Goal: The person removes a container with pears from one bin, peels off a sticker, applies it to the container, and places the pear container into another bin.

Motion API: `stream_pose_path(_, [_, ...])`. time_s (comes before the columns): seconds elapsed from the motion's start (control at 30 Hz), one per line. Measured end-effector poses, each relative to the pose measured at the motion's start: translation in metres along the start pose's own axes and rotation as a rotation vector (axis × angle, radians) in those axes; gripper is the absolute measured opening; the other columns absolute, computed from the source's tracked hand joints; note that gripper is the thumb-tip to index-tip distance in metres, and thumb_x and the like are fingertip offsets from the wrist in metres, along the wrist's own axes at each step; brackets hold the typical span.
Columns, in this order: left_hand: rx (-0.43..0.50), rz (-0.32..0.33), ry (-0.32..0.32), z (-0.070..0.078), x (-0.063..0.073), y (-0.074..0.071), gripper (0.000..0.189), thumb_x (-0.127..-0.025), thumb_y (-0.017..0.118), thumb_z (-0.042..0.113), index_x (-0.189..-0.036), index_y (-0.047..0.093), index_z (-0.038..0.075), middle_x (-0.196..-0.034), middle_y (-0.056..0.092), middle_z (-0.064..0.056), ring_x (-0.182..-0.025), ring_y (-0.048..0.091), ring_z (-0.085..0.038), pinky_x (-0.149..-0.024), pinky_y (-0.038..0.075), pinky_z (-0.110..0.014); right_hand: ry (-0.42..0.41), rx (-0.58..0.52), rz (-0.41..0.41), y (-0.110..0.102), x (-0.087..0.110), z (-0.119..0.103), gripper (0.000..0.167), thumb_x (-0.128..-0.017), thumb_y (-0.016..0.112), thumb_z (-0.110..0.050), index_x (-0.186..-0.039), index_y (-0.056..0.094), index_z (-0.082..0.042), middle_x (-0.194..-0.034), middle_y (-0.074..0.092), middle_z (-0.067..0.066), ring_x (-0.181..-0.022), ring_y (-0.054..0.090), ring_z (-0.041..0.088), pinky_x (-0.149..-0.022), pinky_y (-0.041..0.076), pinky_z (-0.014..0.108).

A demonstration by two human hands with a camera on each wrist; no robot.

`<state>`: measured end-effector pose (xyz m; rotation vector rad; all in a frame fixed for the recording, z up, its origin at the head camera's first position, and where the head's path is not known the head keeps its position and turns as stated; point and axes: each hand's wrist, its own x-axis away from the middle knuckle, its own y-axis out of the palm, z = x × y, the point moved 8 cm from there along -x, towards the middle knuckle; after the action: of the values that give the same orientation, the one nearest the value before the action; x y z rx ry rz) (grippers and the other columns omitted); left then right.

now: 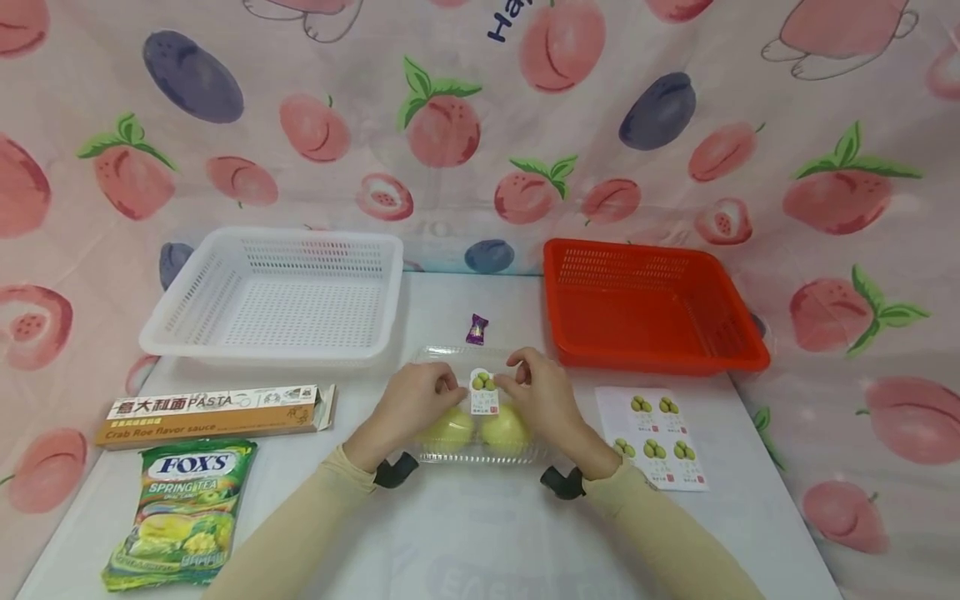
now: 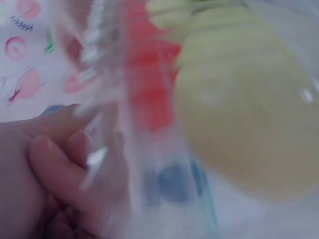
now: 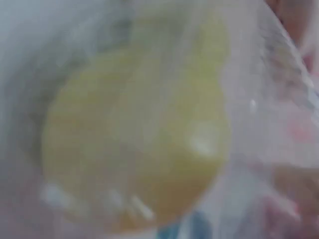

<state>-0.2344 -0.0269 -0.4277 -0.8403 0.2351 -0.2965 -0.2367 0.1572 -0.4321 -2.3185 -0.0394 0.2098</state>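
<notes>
A clear plastic clamshell box with pale yellow-green fruits inside lies in front of me. Over its lid is a small white sticker label printed with green fruits. My left hand has curled fingers, with thumb and fingertip at the label's left edge. From the other side my right hand pinches the label's right edge between thumb and finger. Both wrist views are blurred; a fruit shows through the plastic in the left one, another fruit in the right one.
A white basket stands back left, a red basket back right. On the left lie a pasta box and a green candy bag. A sheet of stickers lies right; a purple wrapped candy sits behind the clamshell.
</notes>
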Motion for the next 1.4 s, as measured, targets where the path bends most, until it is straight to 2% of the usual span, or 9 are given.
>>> stream_pose_path(0.1, [0.042, 0.058, 0.025, -0.004, 0.008, -0.015, 0.013, -0.089, 0.073, 0.023, -0.083, 0.068, 0.013, -0.07, 0.059, 0.008, -0.064, 0.054, -0.01, -0.059, 0.047, -0.028, 0.028, -0.074, 0.025, -0.022, 0.005, 0.007, 0.025, -0.089, 0.074, -0.024, -0.106, 0.064, -0.009, -0.082, 0.057, 0.002, -0.077, 0.052, 0.019, -0.065, 0.048, 0.031])
stream_pose_path(0.23, [0.12, 0.139, 0.065, -0.013, 0.021, -0.034, 0.006, -0.091, 0.07, 0.017, -0.09, 0.068, 0.011, -0.077, 0.062, 0.006, -0.071, 0.058, -0.011, -0.066, 0.051, -0.031, 0.002, -0.117, 0.115, -0.065, 0.012, 0.023, 0.024, -0.091, 0.073, -0.023, -0.107, 0.065, -0.007, -0.091, 0.064, 0.004, -0.084, 0.057, 0.019, -0.073, 0.05, 0.027])
stream_pose_path(0.4, [0.185, 0.203, 0.079, -0.031, 0.037, -0.044, 0.009, -0.093, 0.067, 0.011, -0.101, 0.068, 0.006, -0.09, 0.065, 0.001, -0.083, 0.062, -0.014, -0.074, 0.056, -0.034, 0.023, -0.114, 0.227, -0.122, 0.018, 0.054, 0.034, -0.093, 0.069, -0.033, -0.113, 0.064, -0.005, -0.101, 0.065, 0.006, -0.092, 0.057, 0.016, -0.077, 0.045, 0.021])
stream_pose_path(0.57, [0.238, 0.24, 0.083, -0.045, 0.05, -0.045, 0.019, -0.093, 0.066, 0.006, -0.111, 0.065, 0.001, -0.109, 0.066, -0.009, -0.099, 0.064, -0.025, -0.083, 0.056, -0.042, 0.141, -0.082, 0.338, -0.176, 0.022, 0.093, 0.043, -0.094, 0.065, -0.038, -0.121, 0.061, -0.005, -0.11, 0.063, 0.005, -0.098, 0.054, 0.01, -0.08, 0.043, 0.018])
stream_pose_path(0.73, [0.287, 0.227, 0.085, -0.05, 0.059, -0.039, 0.03, -0.093, 0.067, 0.007, -0.122, 0.061, -0.001, -0.123, 0.061, -0.015, -0.106, 0.062, -0.035, -0.087, 0.054, -0.045, 0.301, -0.071, 0.371, -0.217, 0.022, 0.144, 0.058, -0.095, 0.059, -0.045, -0.138, 0.051, -0.008, -0.131, 0.055, 0.01, -0.118, 0.048, 0.021, -0.094, 0.045, 0.025])
stream_pose_path(0.83, [0.322, 0.207, 0.089, -0.053, 0.062, -0.033, 0.039, -0.094, 0.067, 0.01, -0.129, 0.056, -0.002, -0.131, 0.056, -0.016, -0.115, 0.057, -0.037, -0.09, 0.052, -0.045, 0.402, -0.102, 0.33, -0.229, 0.023, 0.17, 0.069, -0.096, 0.054, -0.05, -0.15, 0.037, -0.011, -0.149, 0.039, 0.014, -0.133, 0.035, 0.034, -0.103, 0.042, 0.044])
stream_pose_path(0.93, [0.357, 0.177, 0.059, -0.055, 0.063, -0.027, 0.05, -0.095, 0.066, 0.017, -0.139, 0.048, 0.0, -0.14, 0.049, -0.018, -0.123, 0.051, -0.038, -0.092, 0.05, -0.046, 0.452, -0.142, 0.299, -0.233, 0.023, 0.186, 0.075, -0.096, 0.053, -0.052, -0.155, 0.027, -0.013, -0.156, 0.027, 0.016, -0.138, 0.027, 0.04, -0.102, 0.038, 0.057])
stream_pose_path(1.13, [0.381, 0.053, -0.08, -0.063, 0.064, -0.011, 0.074, -0.096, 0.062, 0.041, -0.154, 0.027, 0.011, -0.153, 0.032, -0.021, -0.12, 0.051, -0.046, -0.092, 0.049, -0.052, 0.464, -0.147, 0.302, -0.236, 0.02, 0.206, 0.078, -0.097, 0.053, -0.049, -0.155, 0.022, -0.008, -0.157, 0.021, 0.021, -0.142, 0.018, 0.042, -0.106, 0.027, 0.06])
stream_pose_path(1.4, [0.498, -0.074, -0.088, -0.064, 0.061, 0.006, 0.084, -0.098, 0.059, 0.039, -0.157, 0.006, 0.01, -0.16, 0.013, -0.016, -0.14, 0.028, -0.039, -0.102, 0.039, -0.054, 0.515, -0.087, 0.33, -0.238, 0.016, 0.233, 0.083, -0.098, 0.048, -0.048, -0.155, 0.009, -0.002, -0.157, 0.015, 0.026, -0.141, 0.018, 0.044, -0.113, 0.015, 0.057])
